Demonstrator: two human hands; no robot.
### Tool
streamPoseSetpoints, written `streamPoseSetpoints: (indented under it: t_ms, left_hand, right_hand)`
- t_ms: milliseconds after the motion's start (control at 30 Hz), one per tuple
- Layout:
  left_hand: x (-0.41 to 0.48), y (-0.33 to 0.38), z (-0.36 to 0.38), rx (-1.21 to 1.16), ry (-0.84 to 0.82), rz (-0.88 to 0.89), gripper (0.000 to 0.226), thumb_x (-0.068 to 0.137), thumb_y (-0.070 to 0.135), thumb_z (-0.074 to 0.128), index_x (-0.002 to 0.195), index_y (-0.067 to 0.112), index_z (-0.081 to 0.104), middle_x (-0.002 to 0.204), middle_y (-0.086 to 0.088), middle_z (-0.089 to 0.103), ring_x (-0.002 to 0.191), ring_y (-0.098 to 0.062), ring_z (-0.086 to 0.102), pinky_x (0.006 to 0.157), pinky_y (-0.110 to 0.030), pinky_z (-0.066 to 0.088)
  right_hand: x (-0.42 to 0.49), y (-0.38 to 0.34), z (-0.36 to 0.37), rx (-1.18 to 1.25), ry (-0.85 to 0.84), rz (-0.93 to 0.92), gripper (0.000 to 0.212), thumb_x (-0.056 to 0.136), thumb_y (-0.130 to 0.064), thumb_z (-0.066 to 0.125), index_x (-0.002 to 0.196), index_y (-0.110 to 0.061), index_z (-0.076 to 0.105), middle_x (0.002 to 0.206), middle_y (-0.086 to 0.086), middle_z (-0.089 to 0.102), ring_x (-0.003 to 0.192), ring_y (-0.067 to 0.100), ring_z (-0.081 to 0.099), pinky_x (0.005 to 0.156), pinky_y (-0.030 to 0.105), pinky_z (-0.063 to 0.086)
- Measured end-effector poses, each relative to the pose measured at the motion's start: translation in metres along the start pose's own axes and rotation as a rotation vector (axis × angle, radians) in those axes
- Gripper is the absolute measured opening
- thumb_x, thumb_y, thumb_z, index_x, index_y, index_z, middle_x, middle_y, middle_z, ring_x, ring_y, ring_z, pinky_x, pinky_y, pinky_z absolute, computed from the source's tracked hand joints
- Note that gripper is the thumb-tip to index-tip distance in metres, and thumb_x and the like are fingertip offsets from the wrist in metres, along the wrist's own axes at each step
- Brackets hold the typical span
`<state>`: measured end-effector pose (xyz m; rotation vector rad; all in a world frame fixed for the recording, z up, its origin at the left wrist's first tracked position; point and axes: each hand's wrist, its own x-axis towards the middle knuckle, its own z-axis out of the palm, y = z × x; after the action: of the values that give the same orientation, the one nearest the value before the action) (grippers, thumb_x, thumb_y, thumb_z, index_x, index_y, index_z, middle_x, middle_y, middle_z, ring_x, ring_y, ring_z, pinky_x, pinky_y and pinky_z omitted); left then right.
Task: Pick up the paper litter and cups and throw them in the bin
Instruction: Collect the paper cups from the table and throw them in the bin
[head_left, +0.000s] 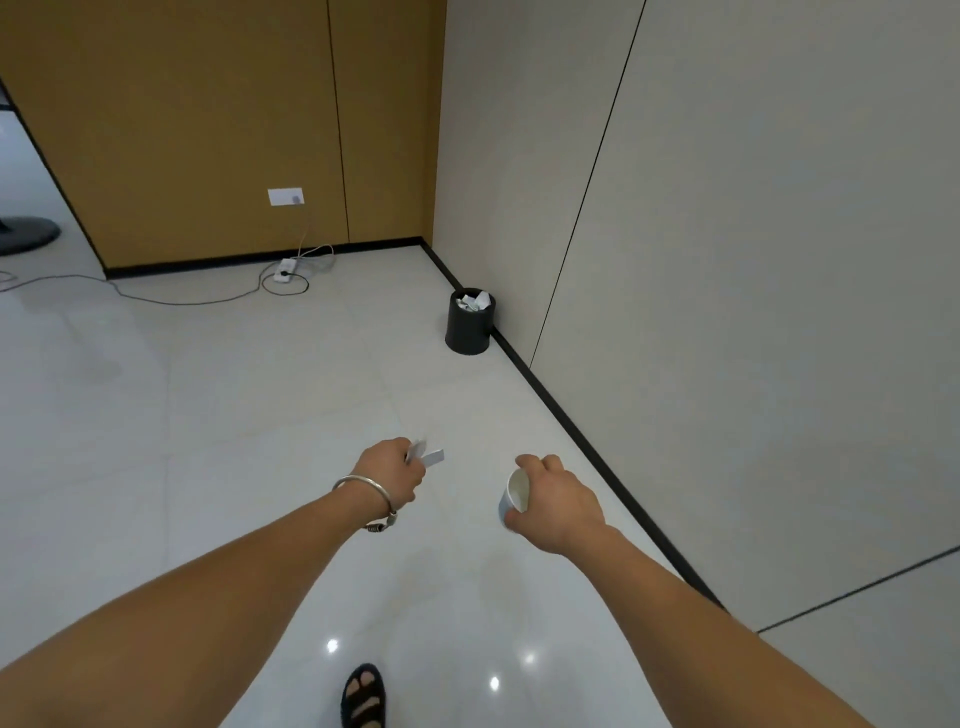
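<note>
Left hand (392, 470) pinches paper scraps (428, 455); right hand (553, 501) grips cup (515, 496); both well short of bin (469, 323), already part-filled; carrying and dropping left.

hands (470, 483) holding paper (430, 457) and cup (514, 495), bin (467, 328) (part-filled) ahead

Both arms outstretched, left hand (387, 467) round paper scraps (432, 458), right hand (563, 501), fingers (535, 461) curled, round a cup (515, 493).
</note>
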<state>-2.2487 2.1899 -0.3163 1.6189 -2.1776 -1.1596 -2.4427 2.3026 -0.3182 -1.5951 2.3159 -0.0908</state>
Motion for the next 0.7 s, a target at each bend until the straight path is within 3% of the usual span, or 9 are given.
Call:
streamPoseSetpoints:
  t_ms: [300, 700]
  left_hand:
    - [0.202, 0.043, -0.067, 0.014, 0.001, 0.012, 0.026, 0.097, 0.027, 0.042, 0.089, 0.006, 0.055, 0.094, -0.014, 0.067, 0.077, -0.027, 0.069, 0.069, -0.034, 0.051]
    - [0.458, 0.128, -0.067, 0.026, 0.004, -0.076, 0.019, 0.093, 0.019, 0.047, 0.091, 0.004, 0.058, 0.097, -0.016, 0.066, 0.085, -0.031, 0.067, 0.079, -0.042, 0.054]
  right_hand:
    - [0.196, -0.015, -0.053, 0.041, 0.034, 0.046, 0.072, 0.082, -0.048, 0.059, 0.144, -0.029, 0.028, 0.134, -0.001, 0.040, 0.114, 0.024, 0.050, 0.082, 0.033, 0.044]
    - [0.473, 0.036, -0.110, 0.070, -0.034, -0.028, 0.075, 0.081, -0.046, 0.062, 0.145, -0.029, 0.027, 0.137, 0.002, 0.038, 0.118, 0.026, 0.048, 0.089, 0.035, 0.044]
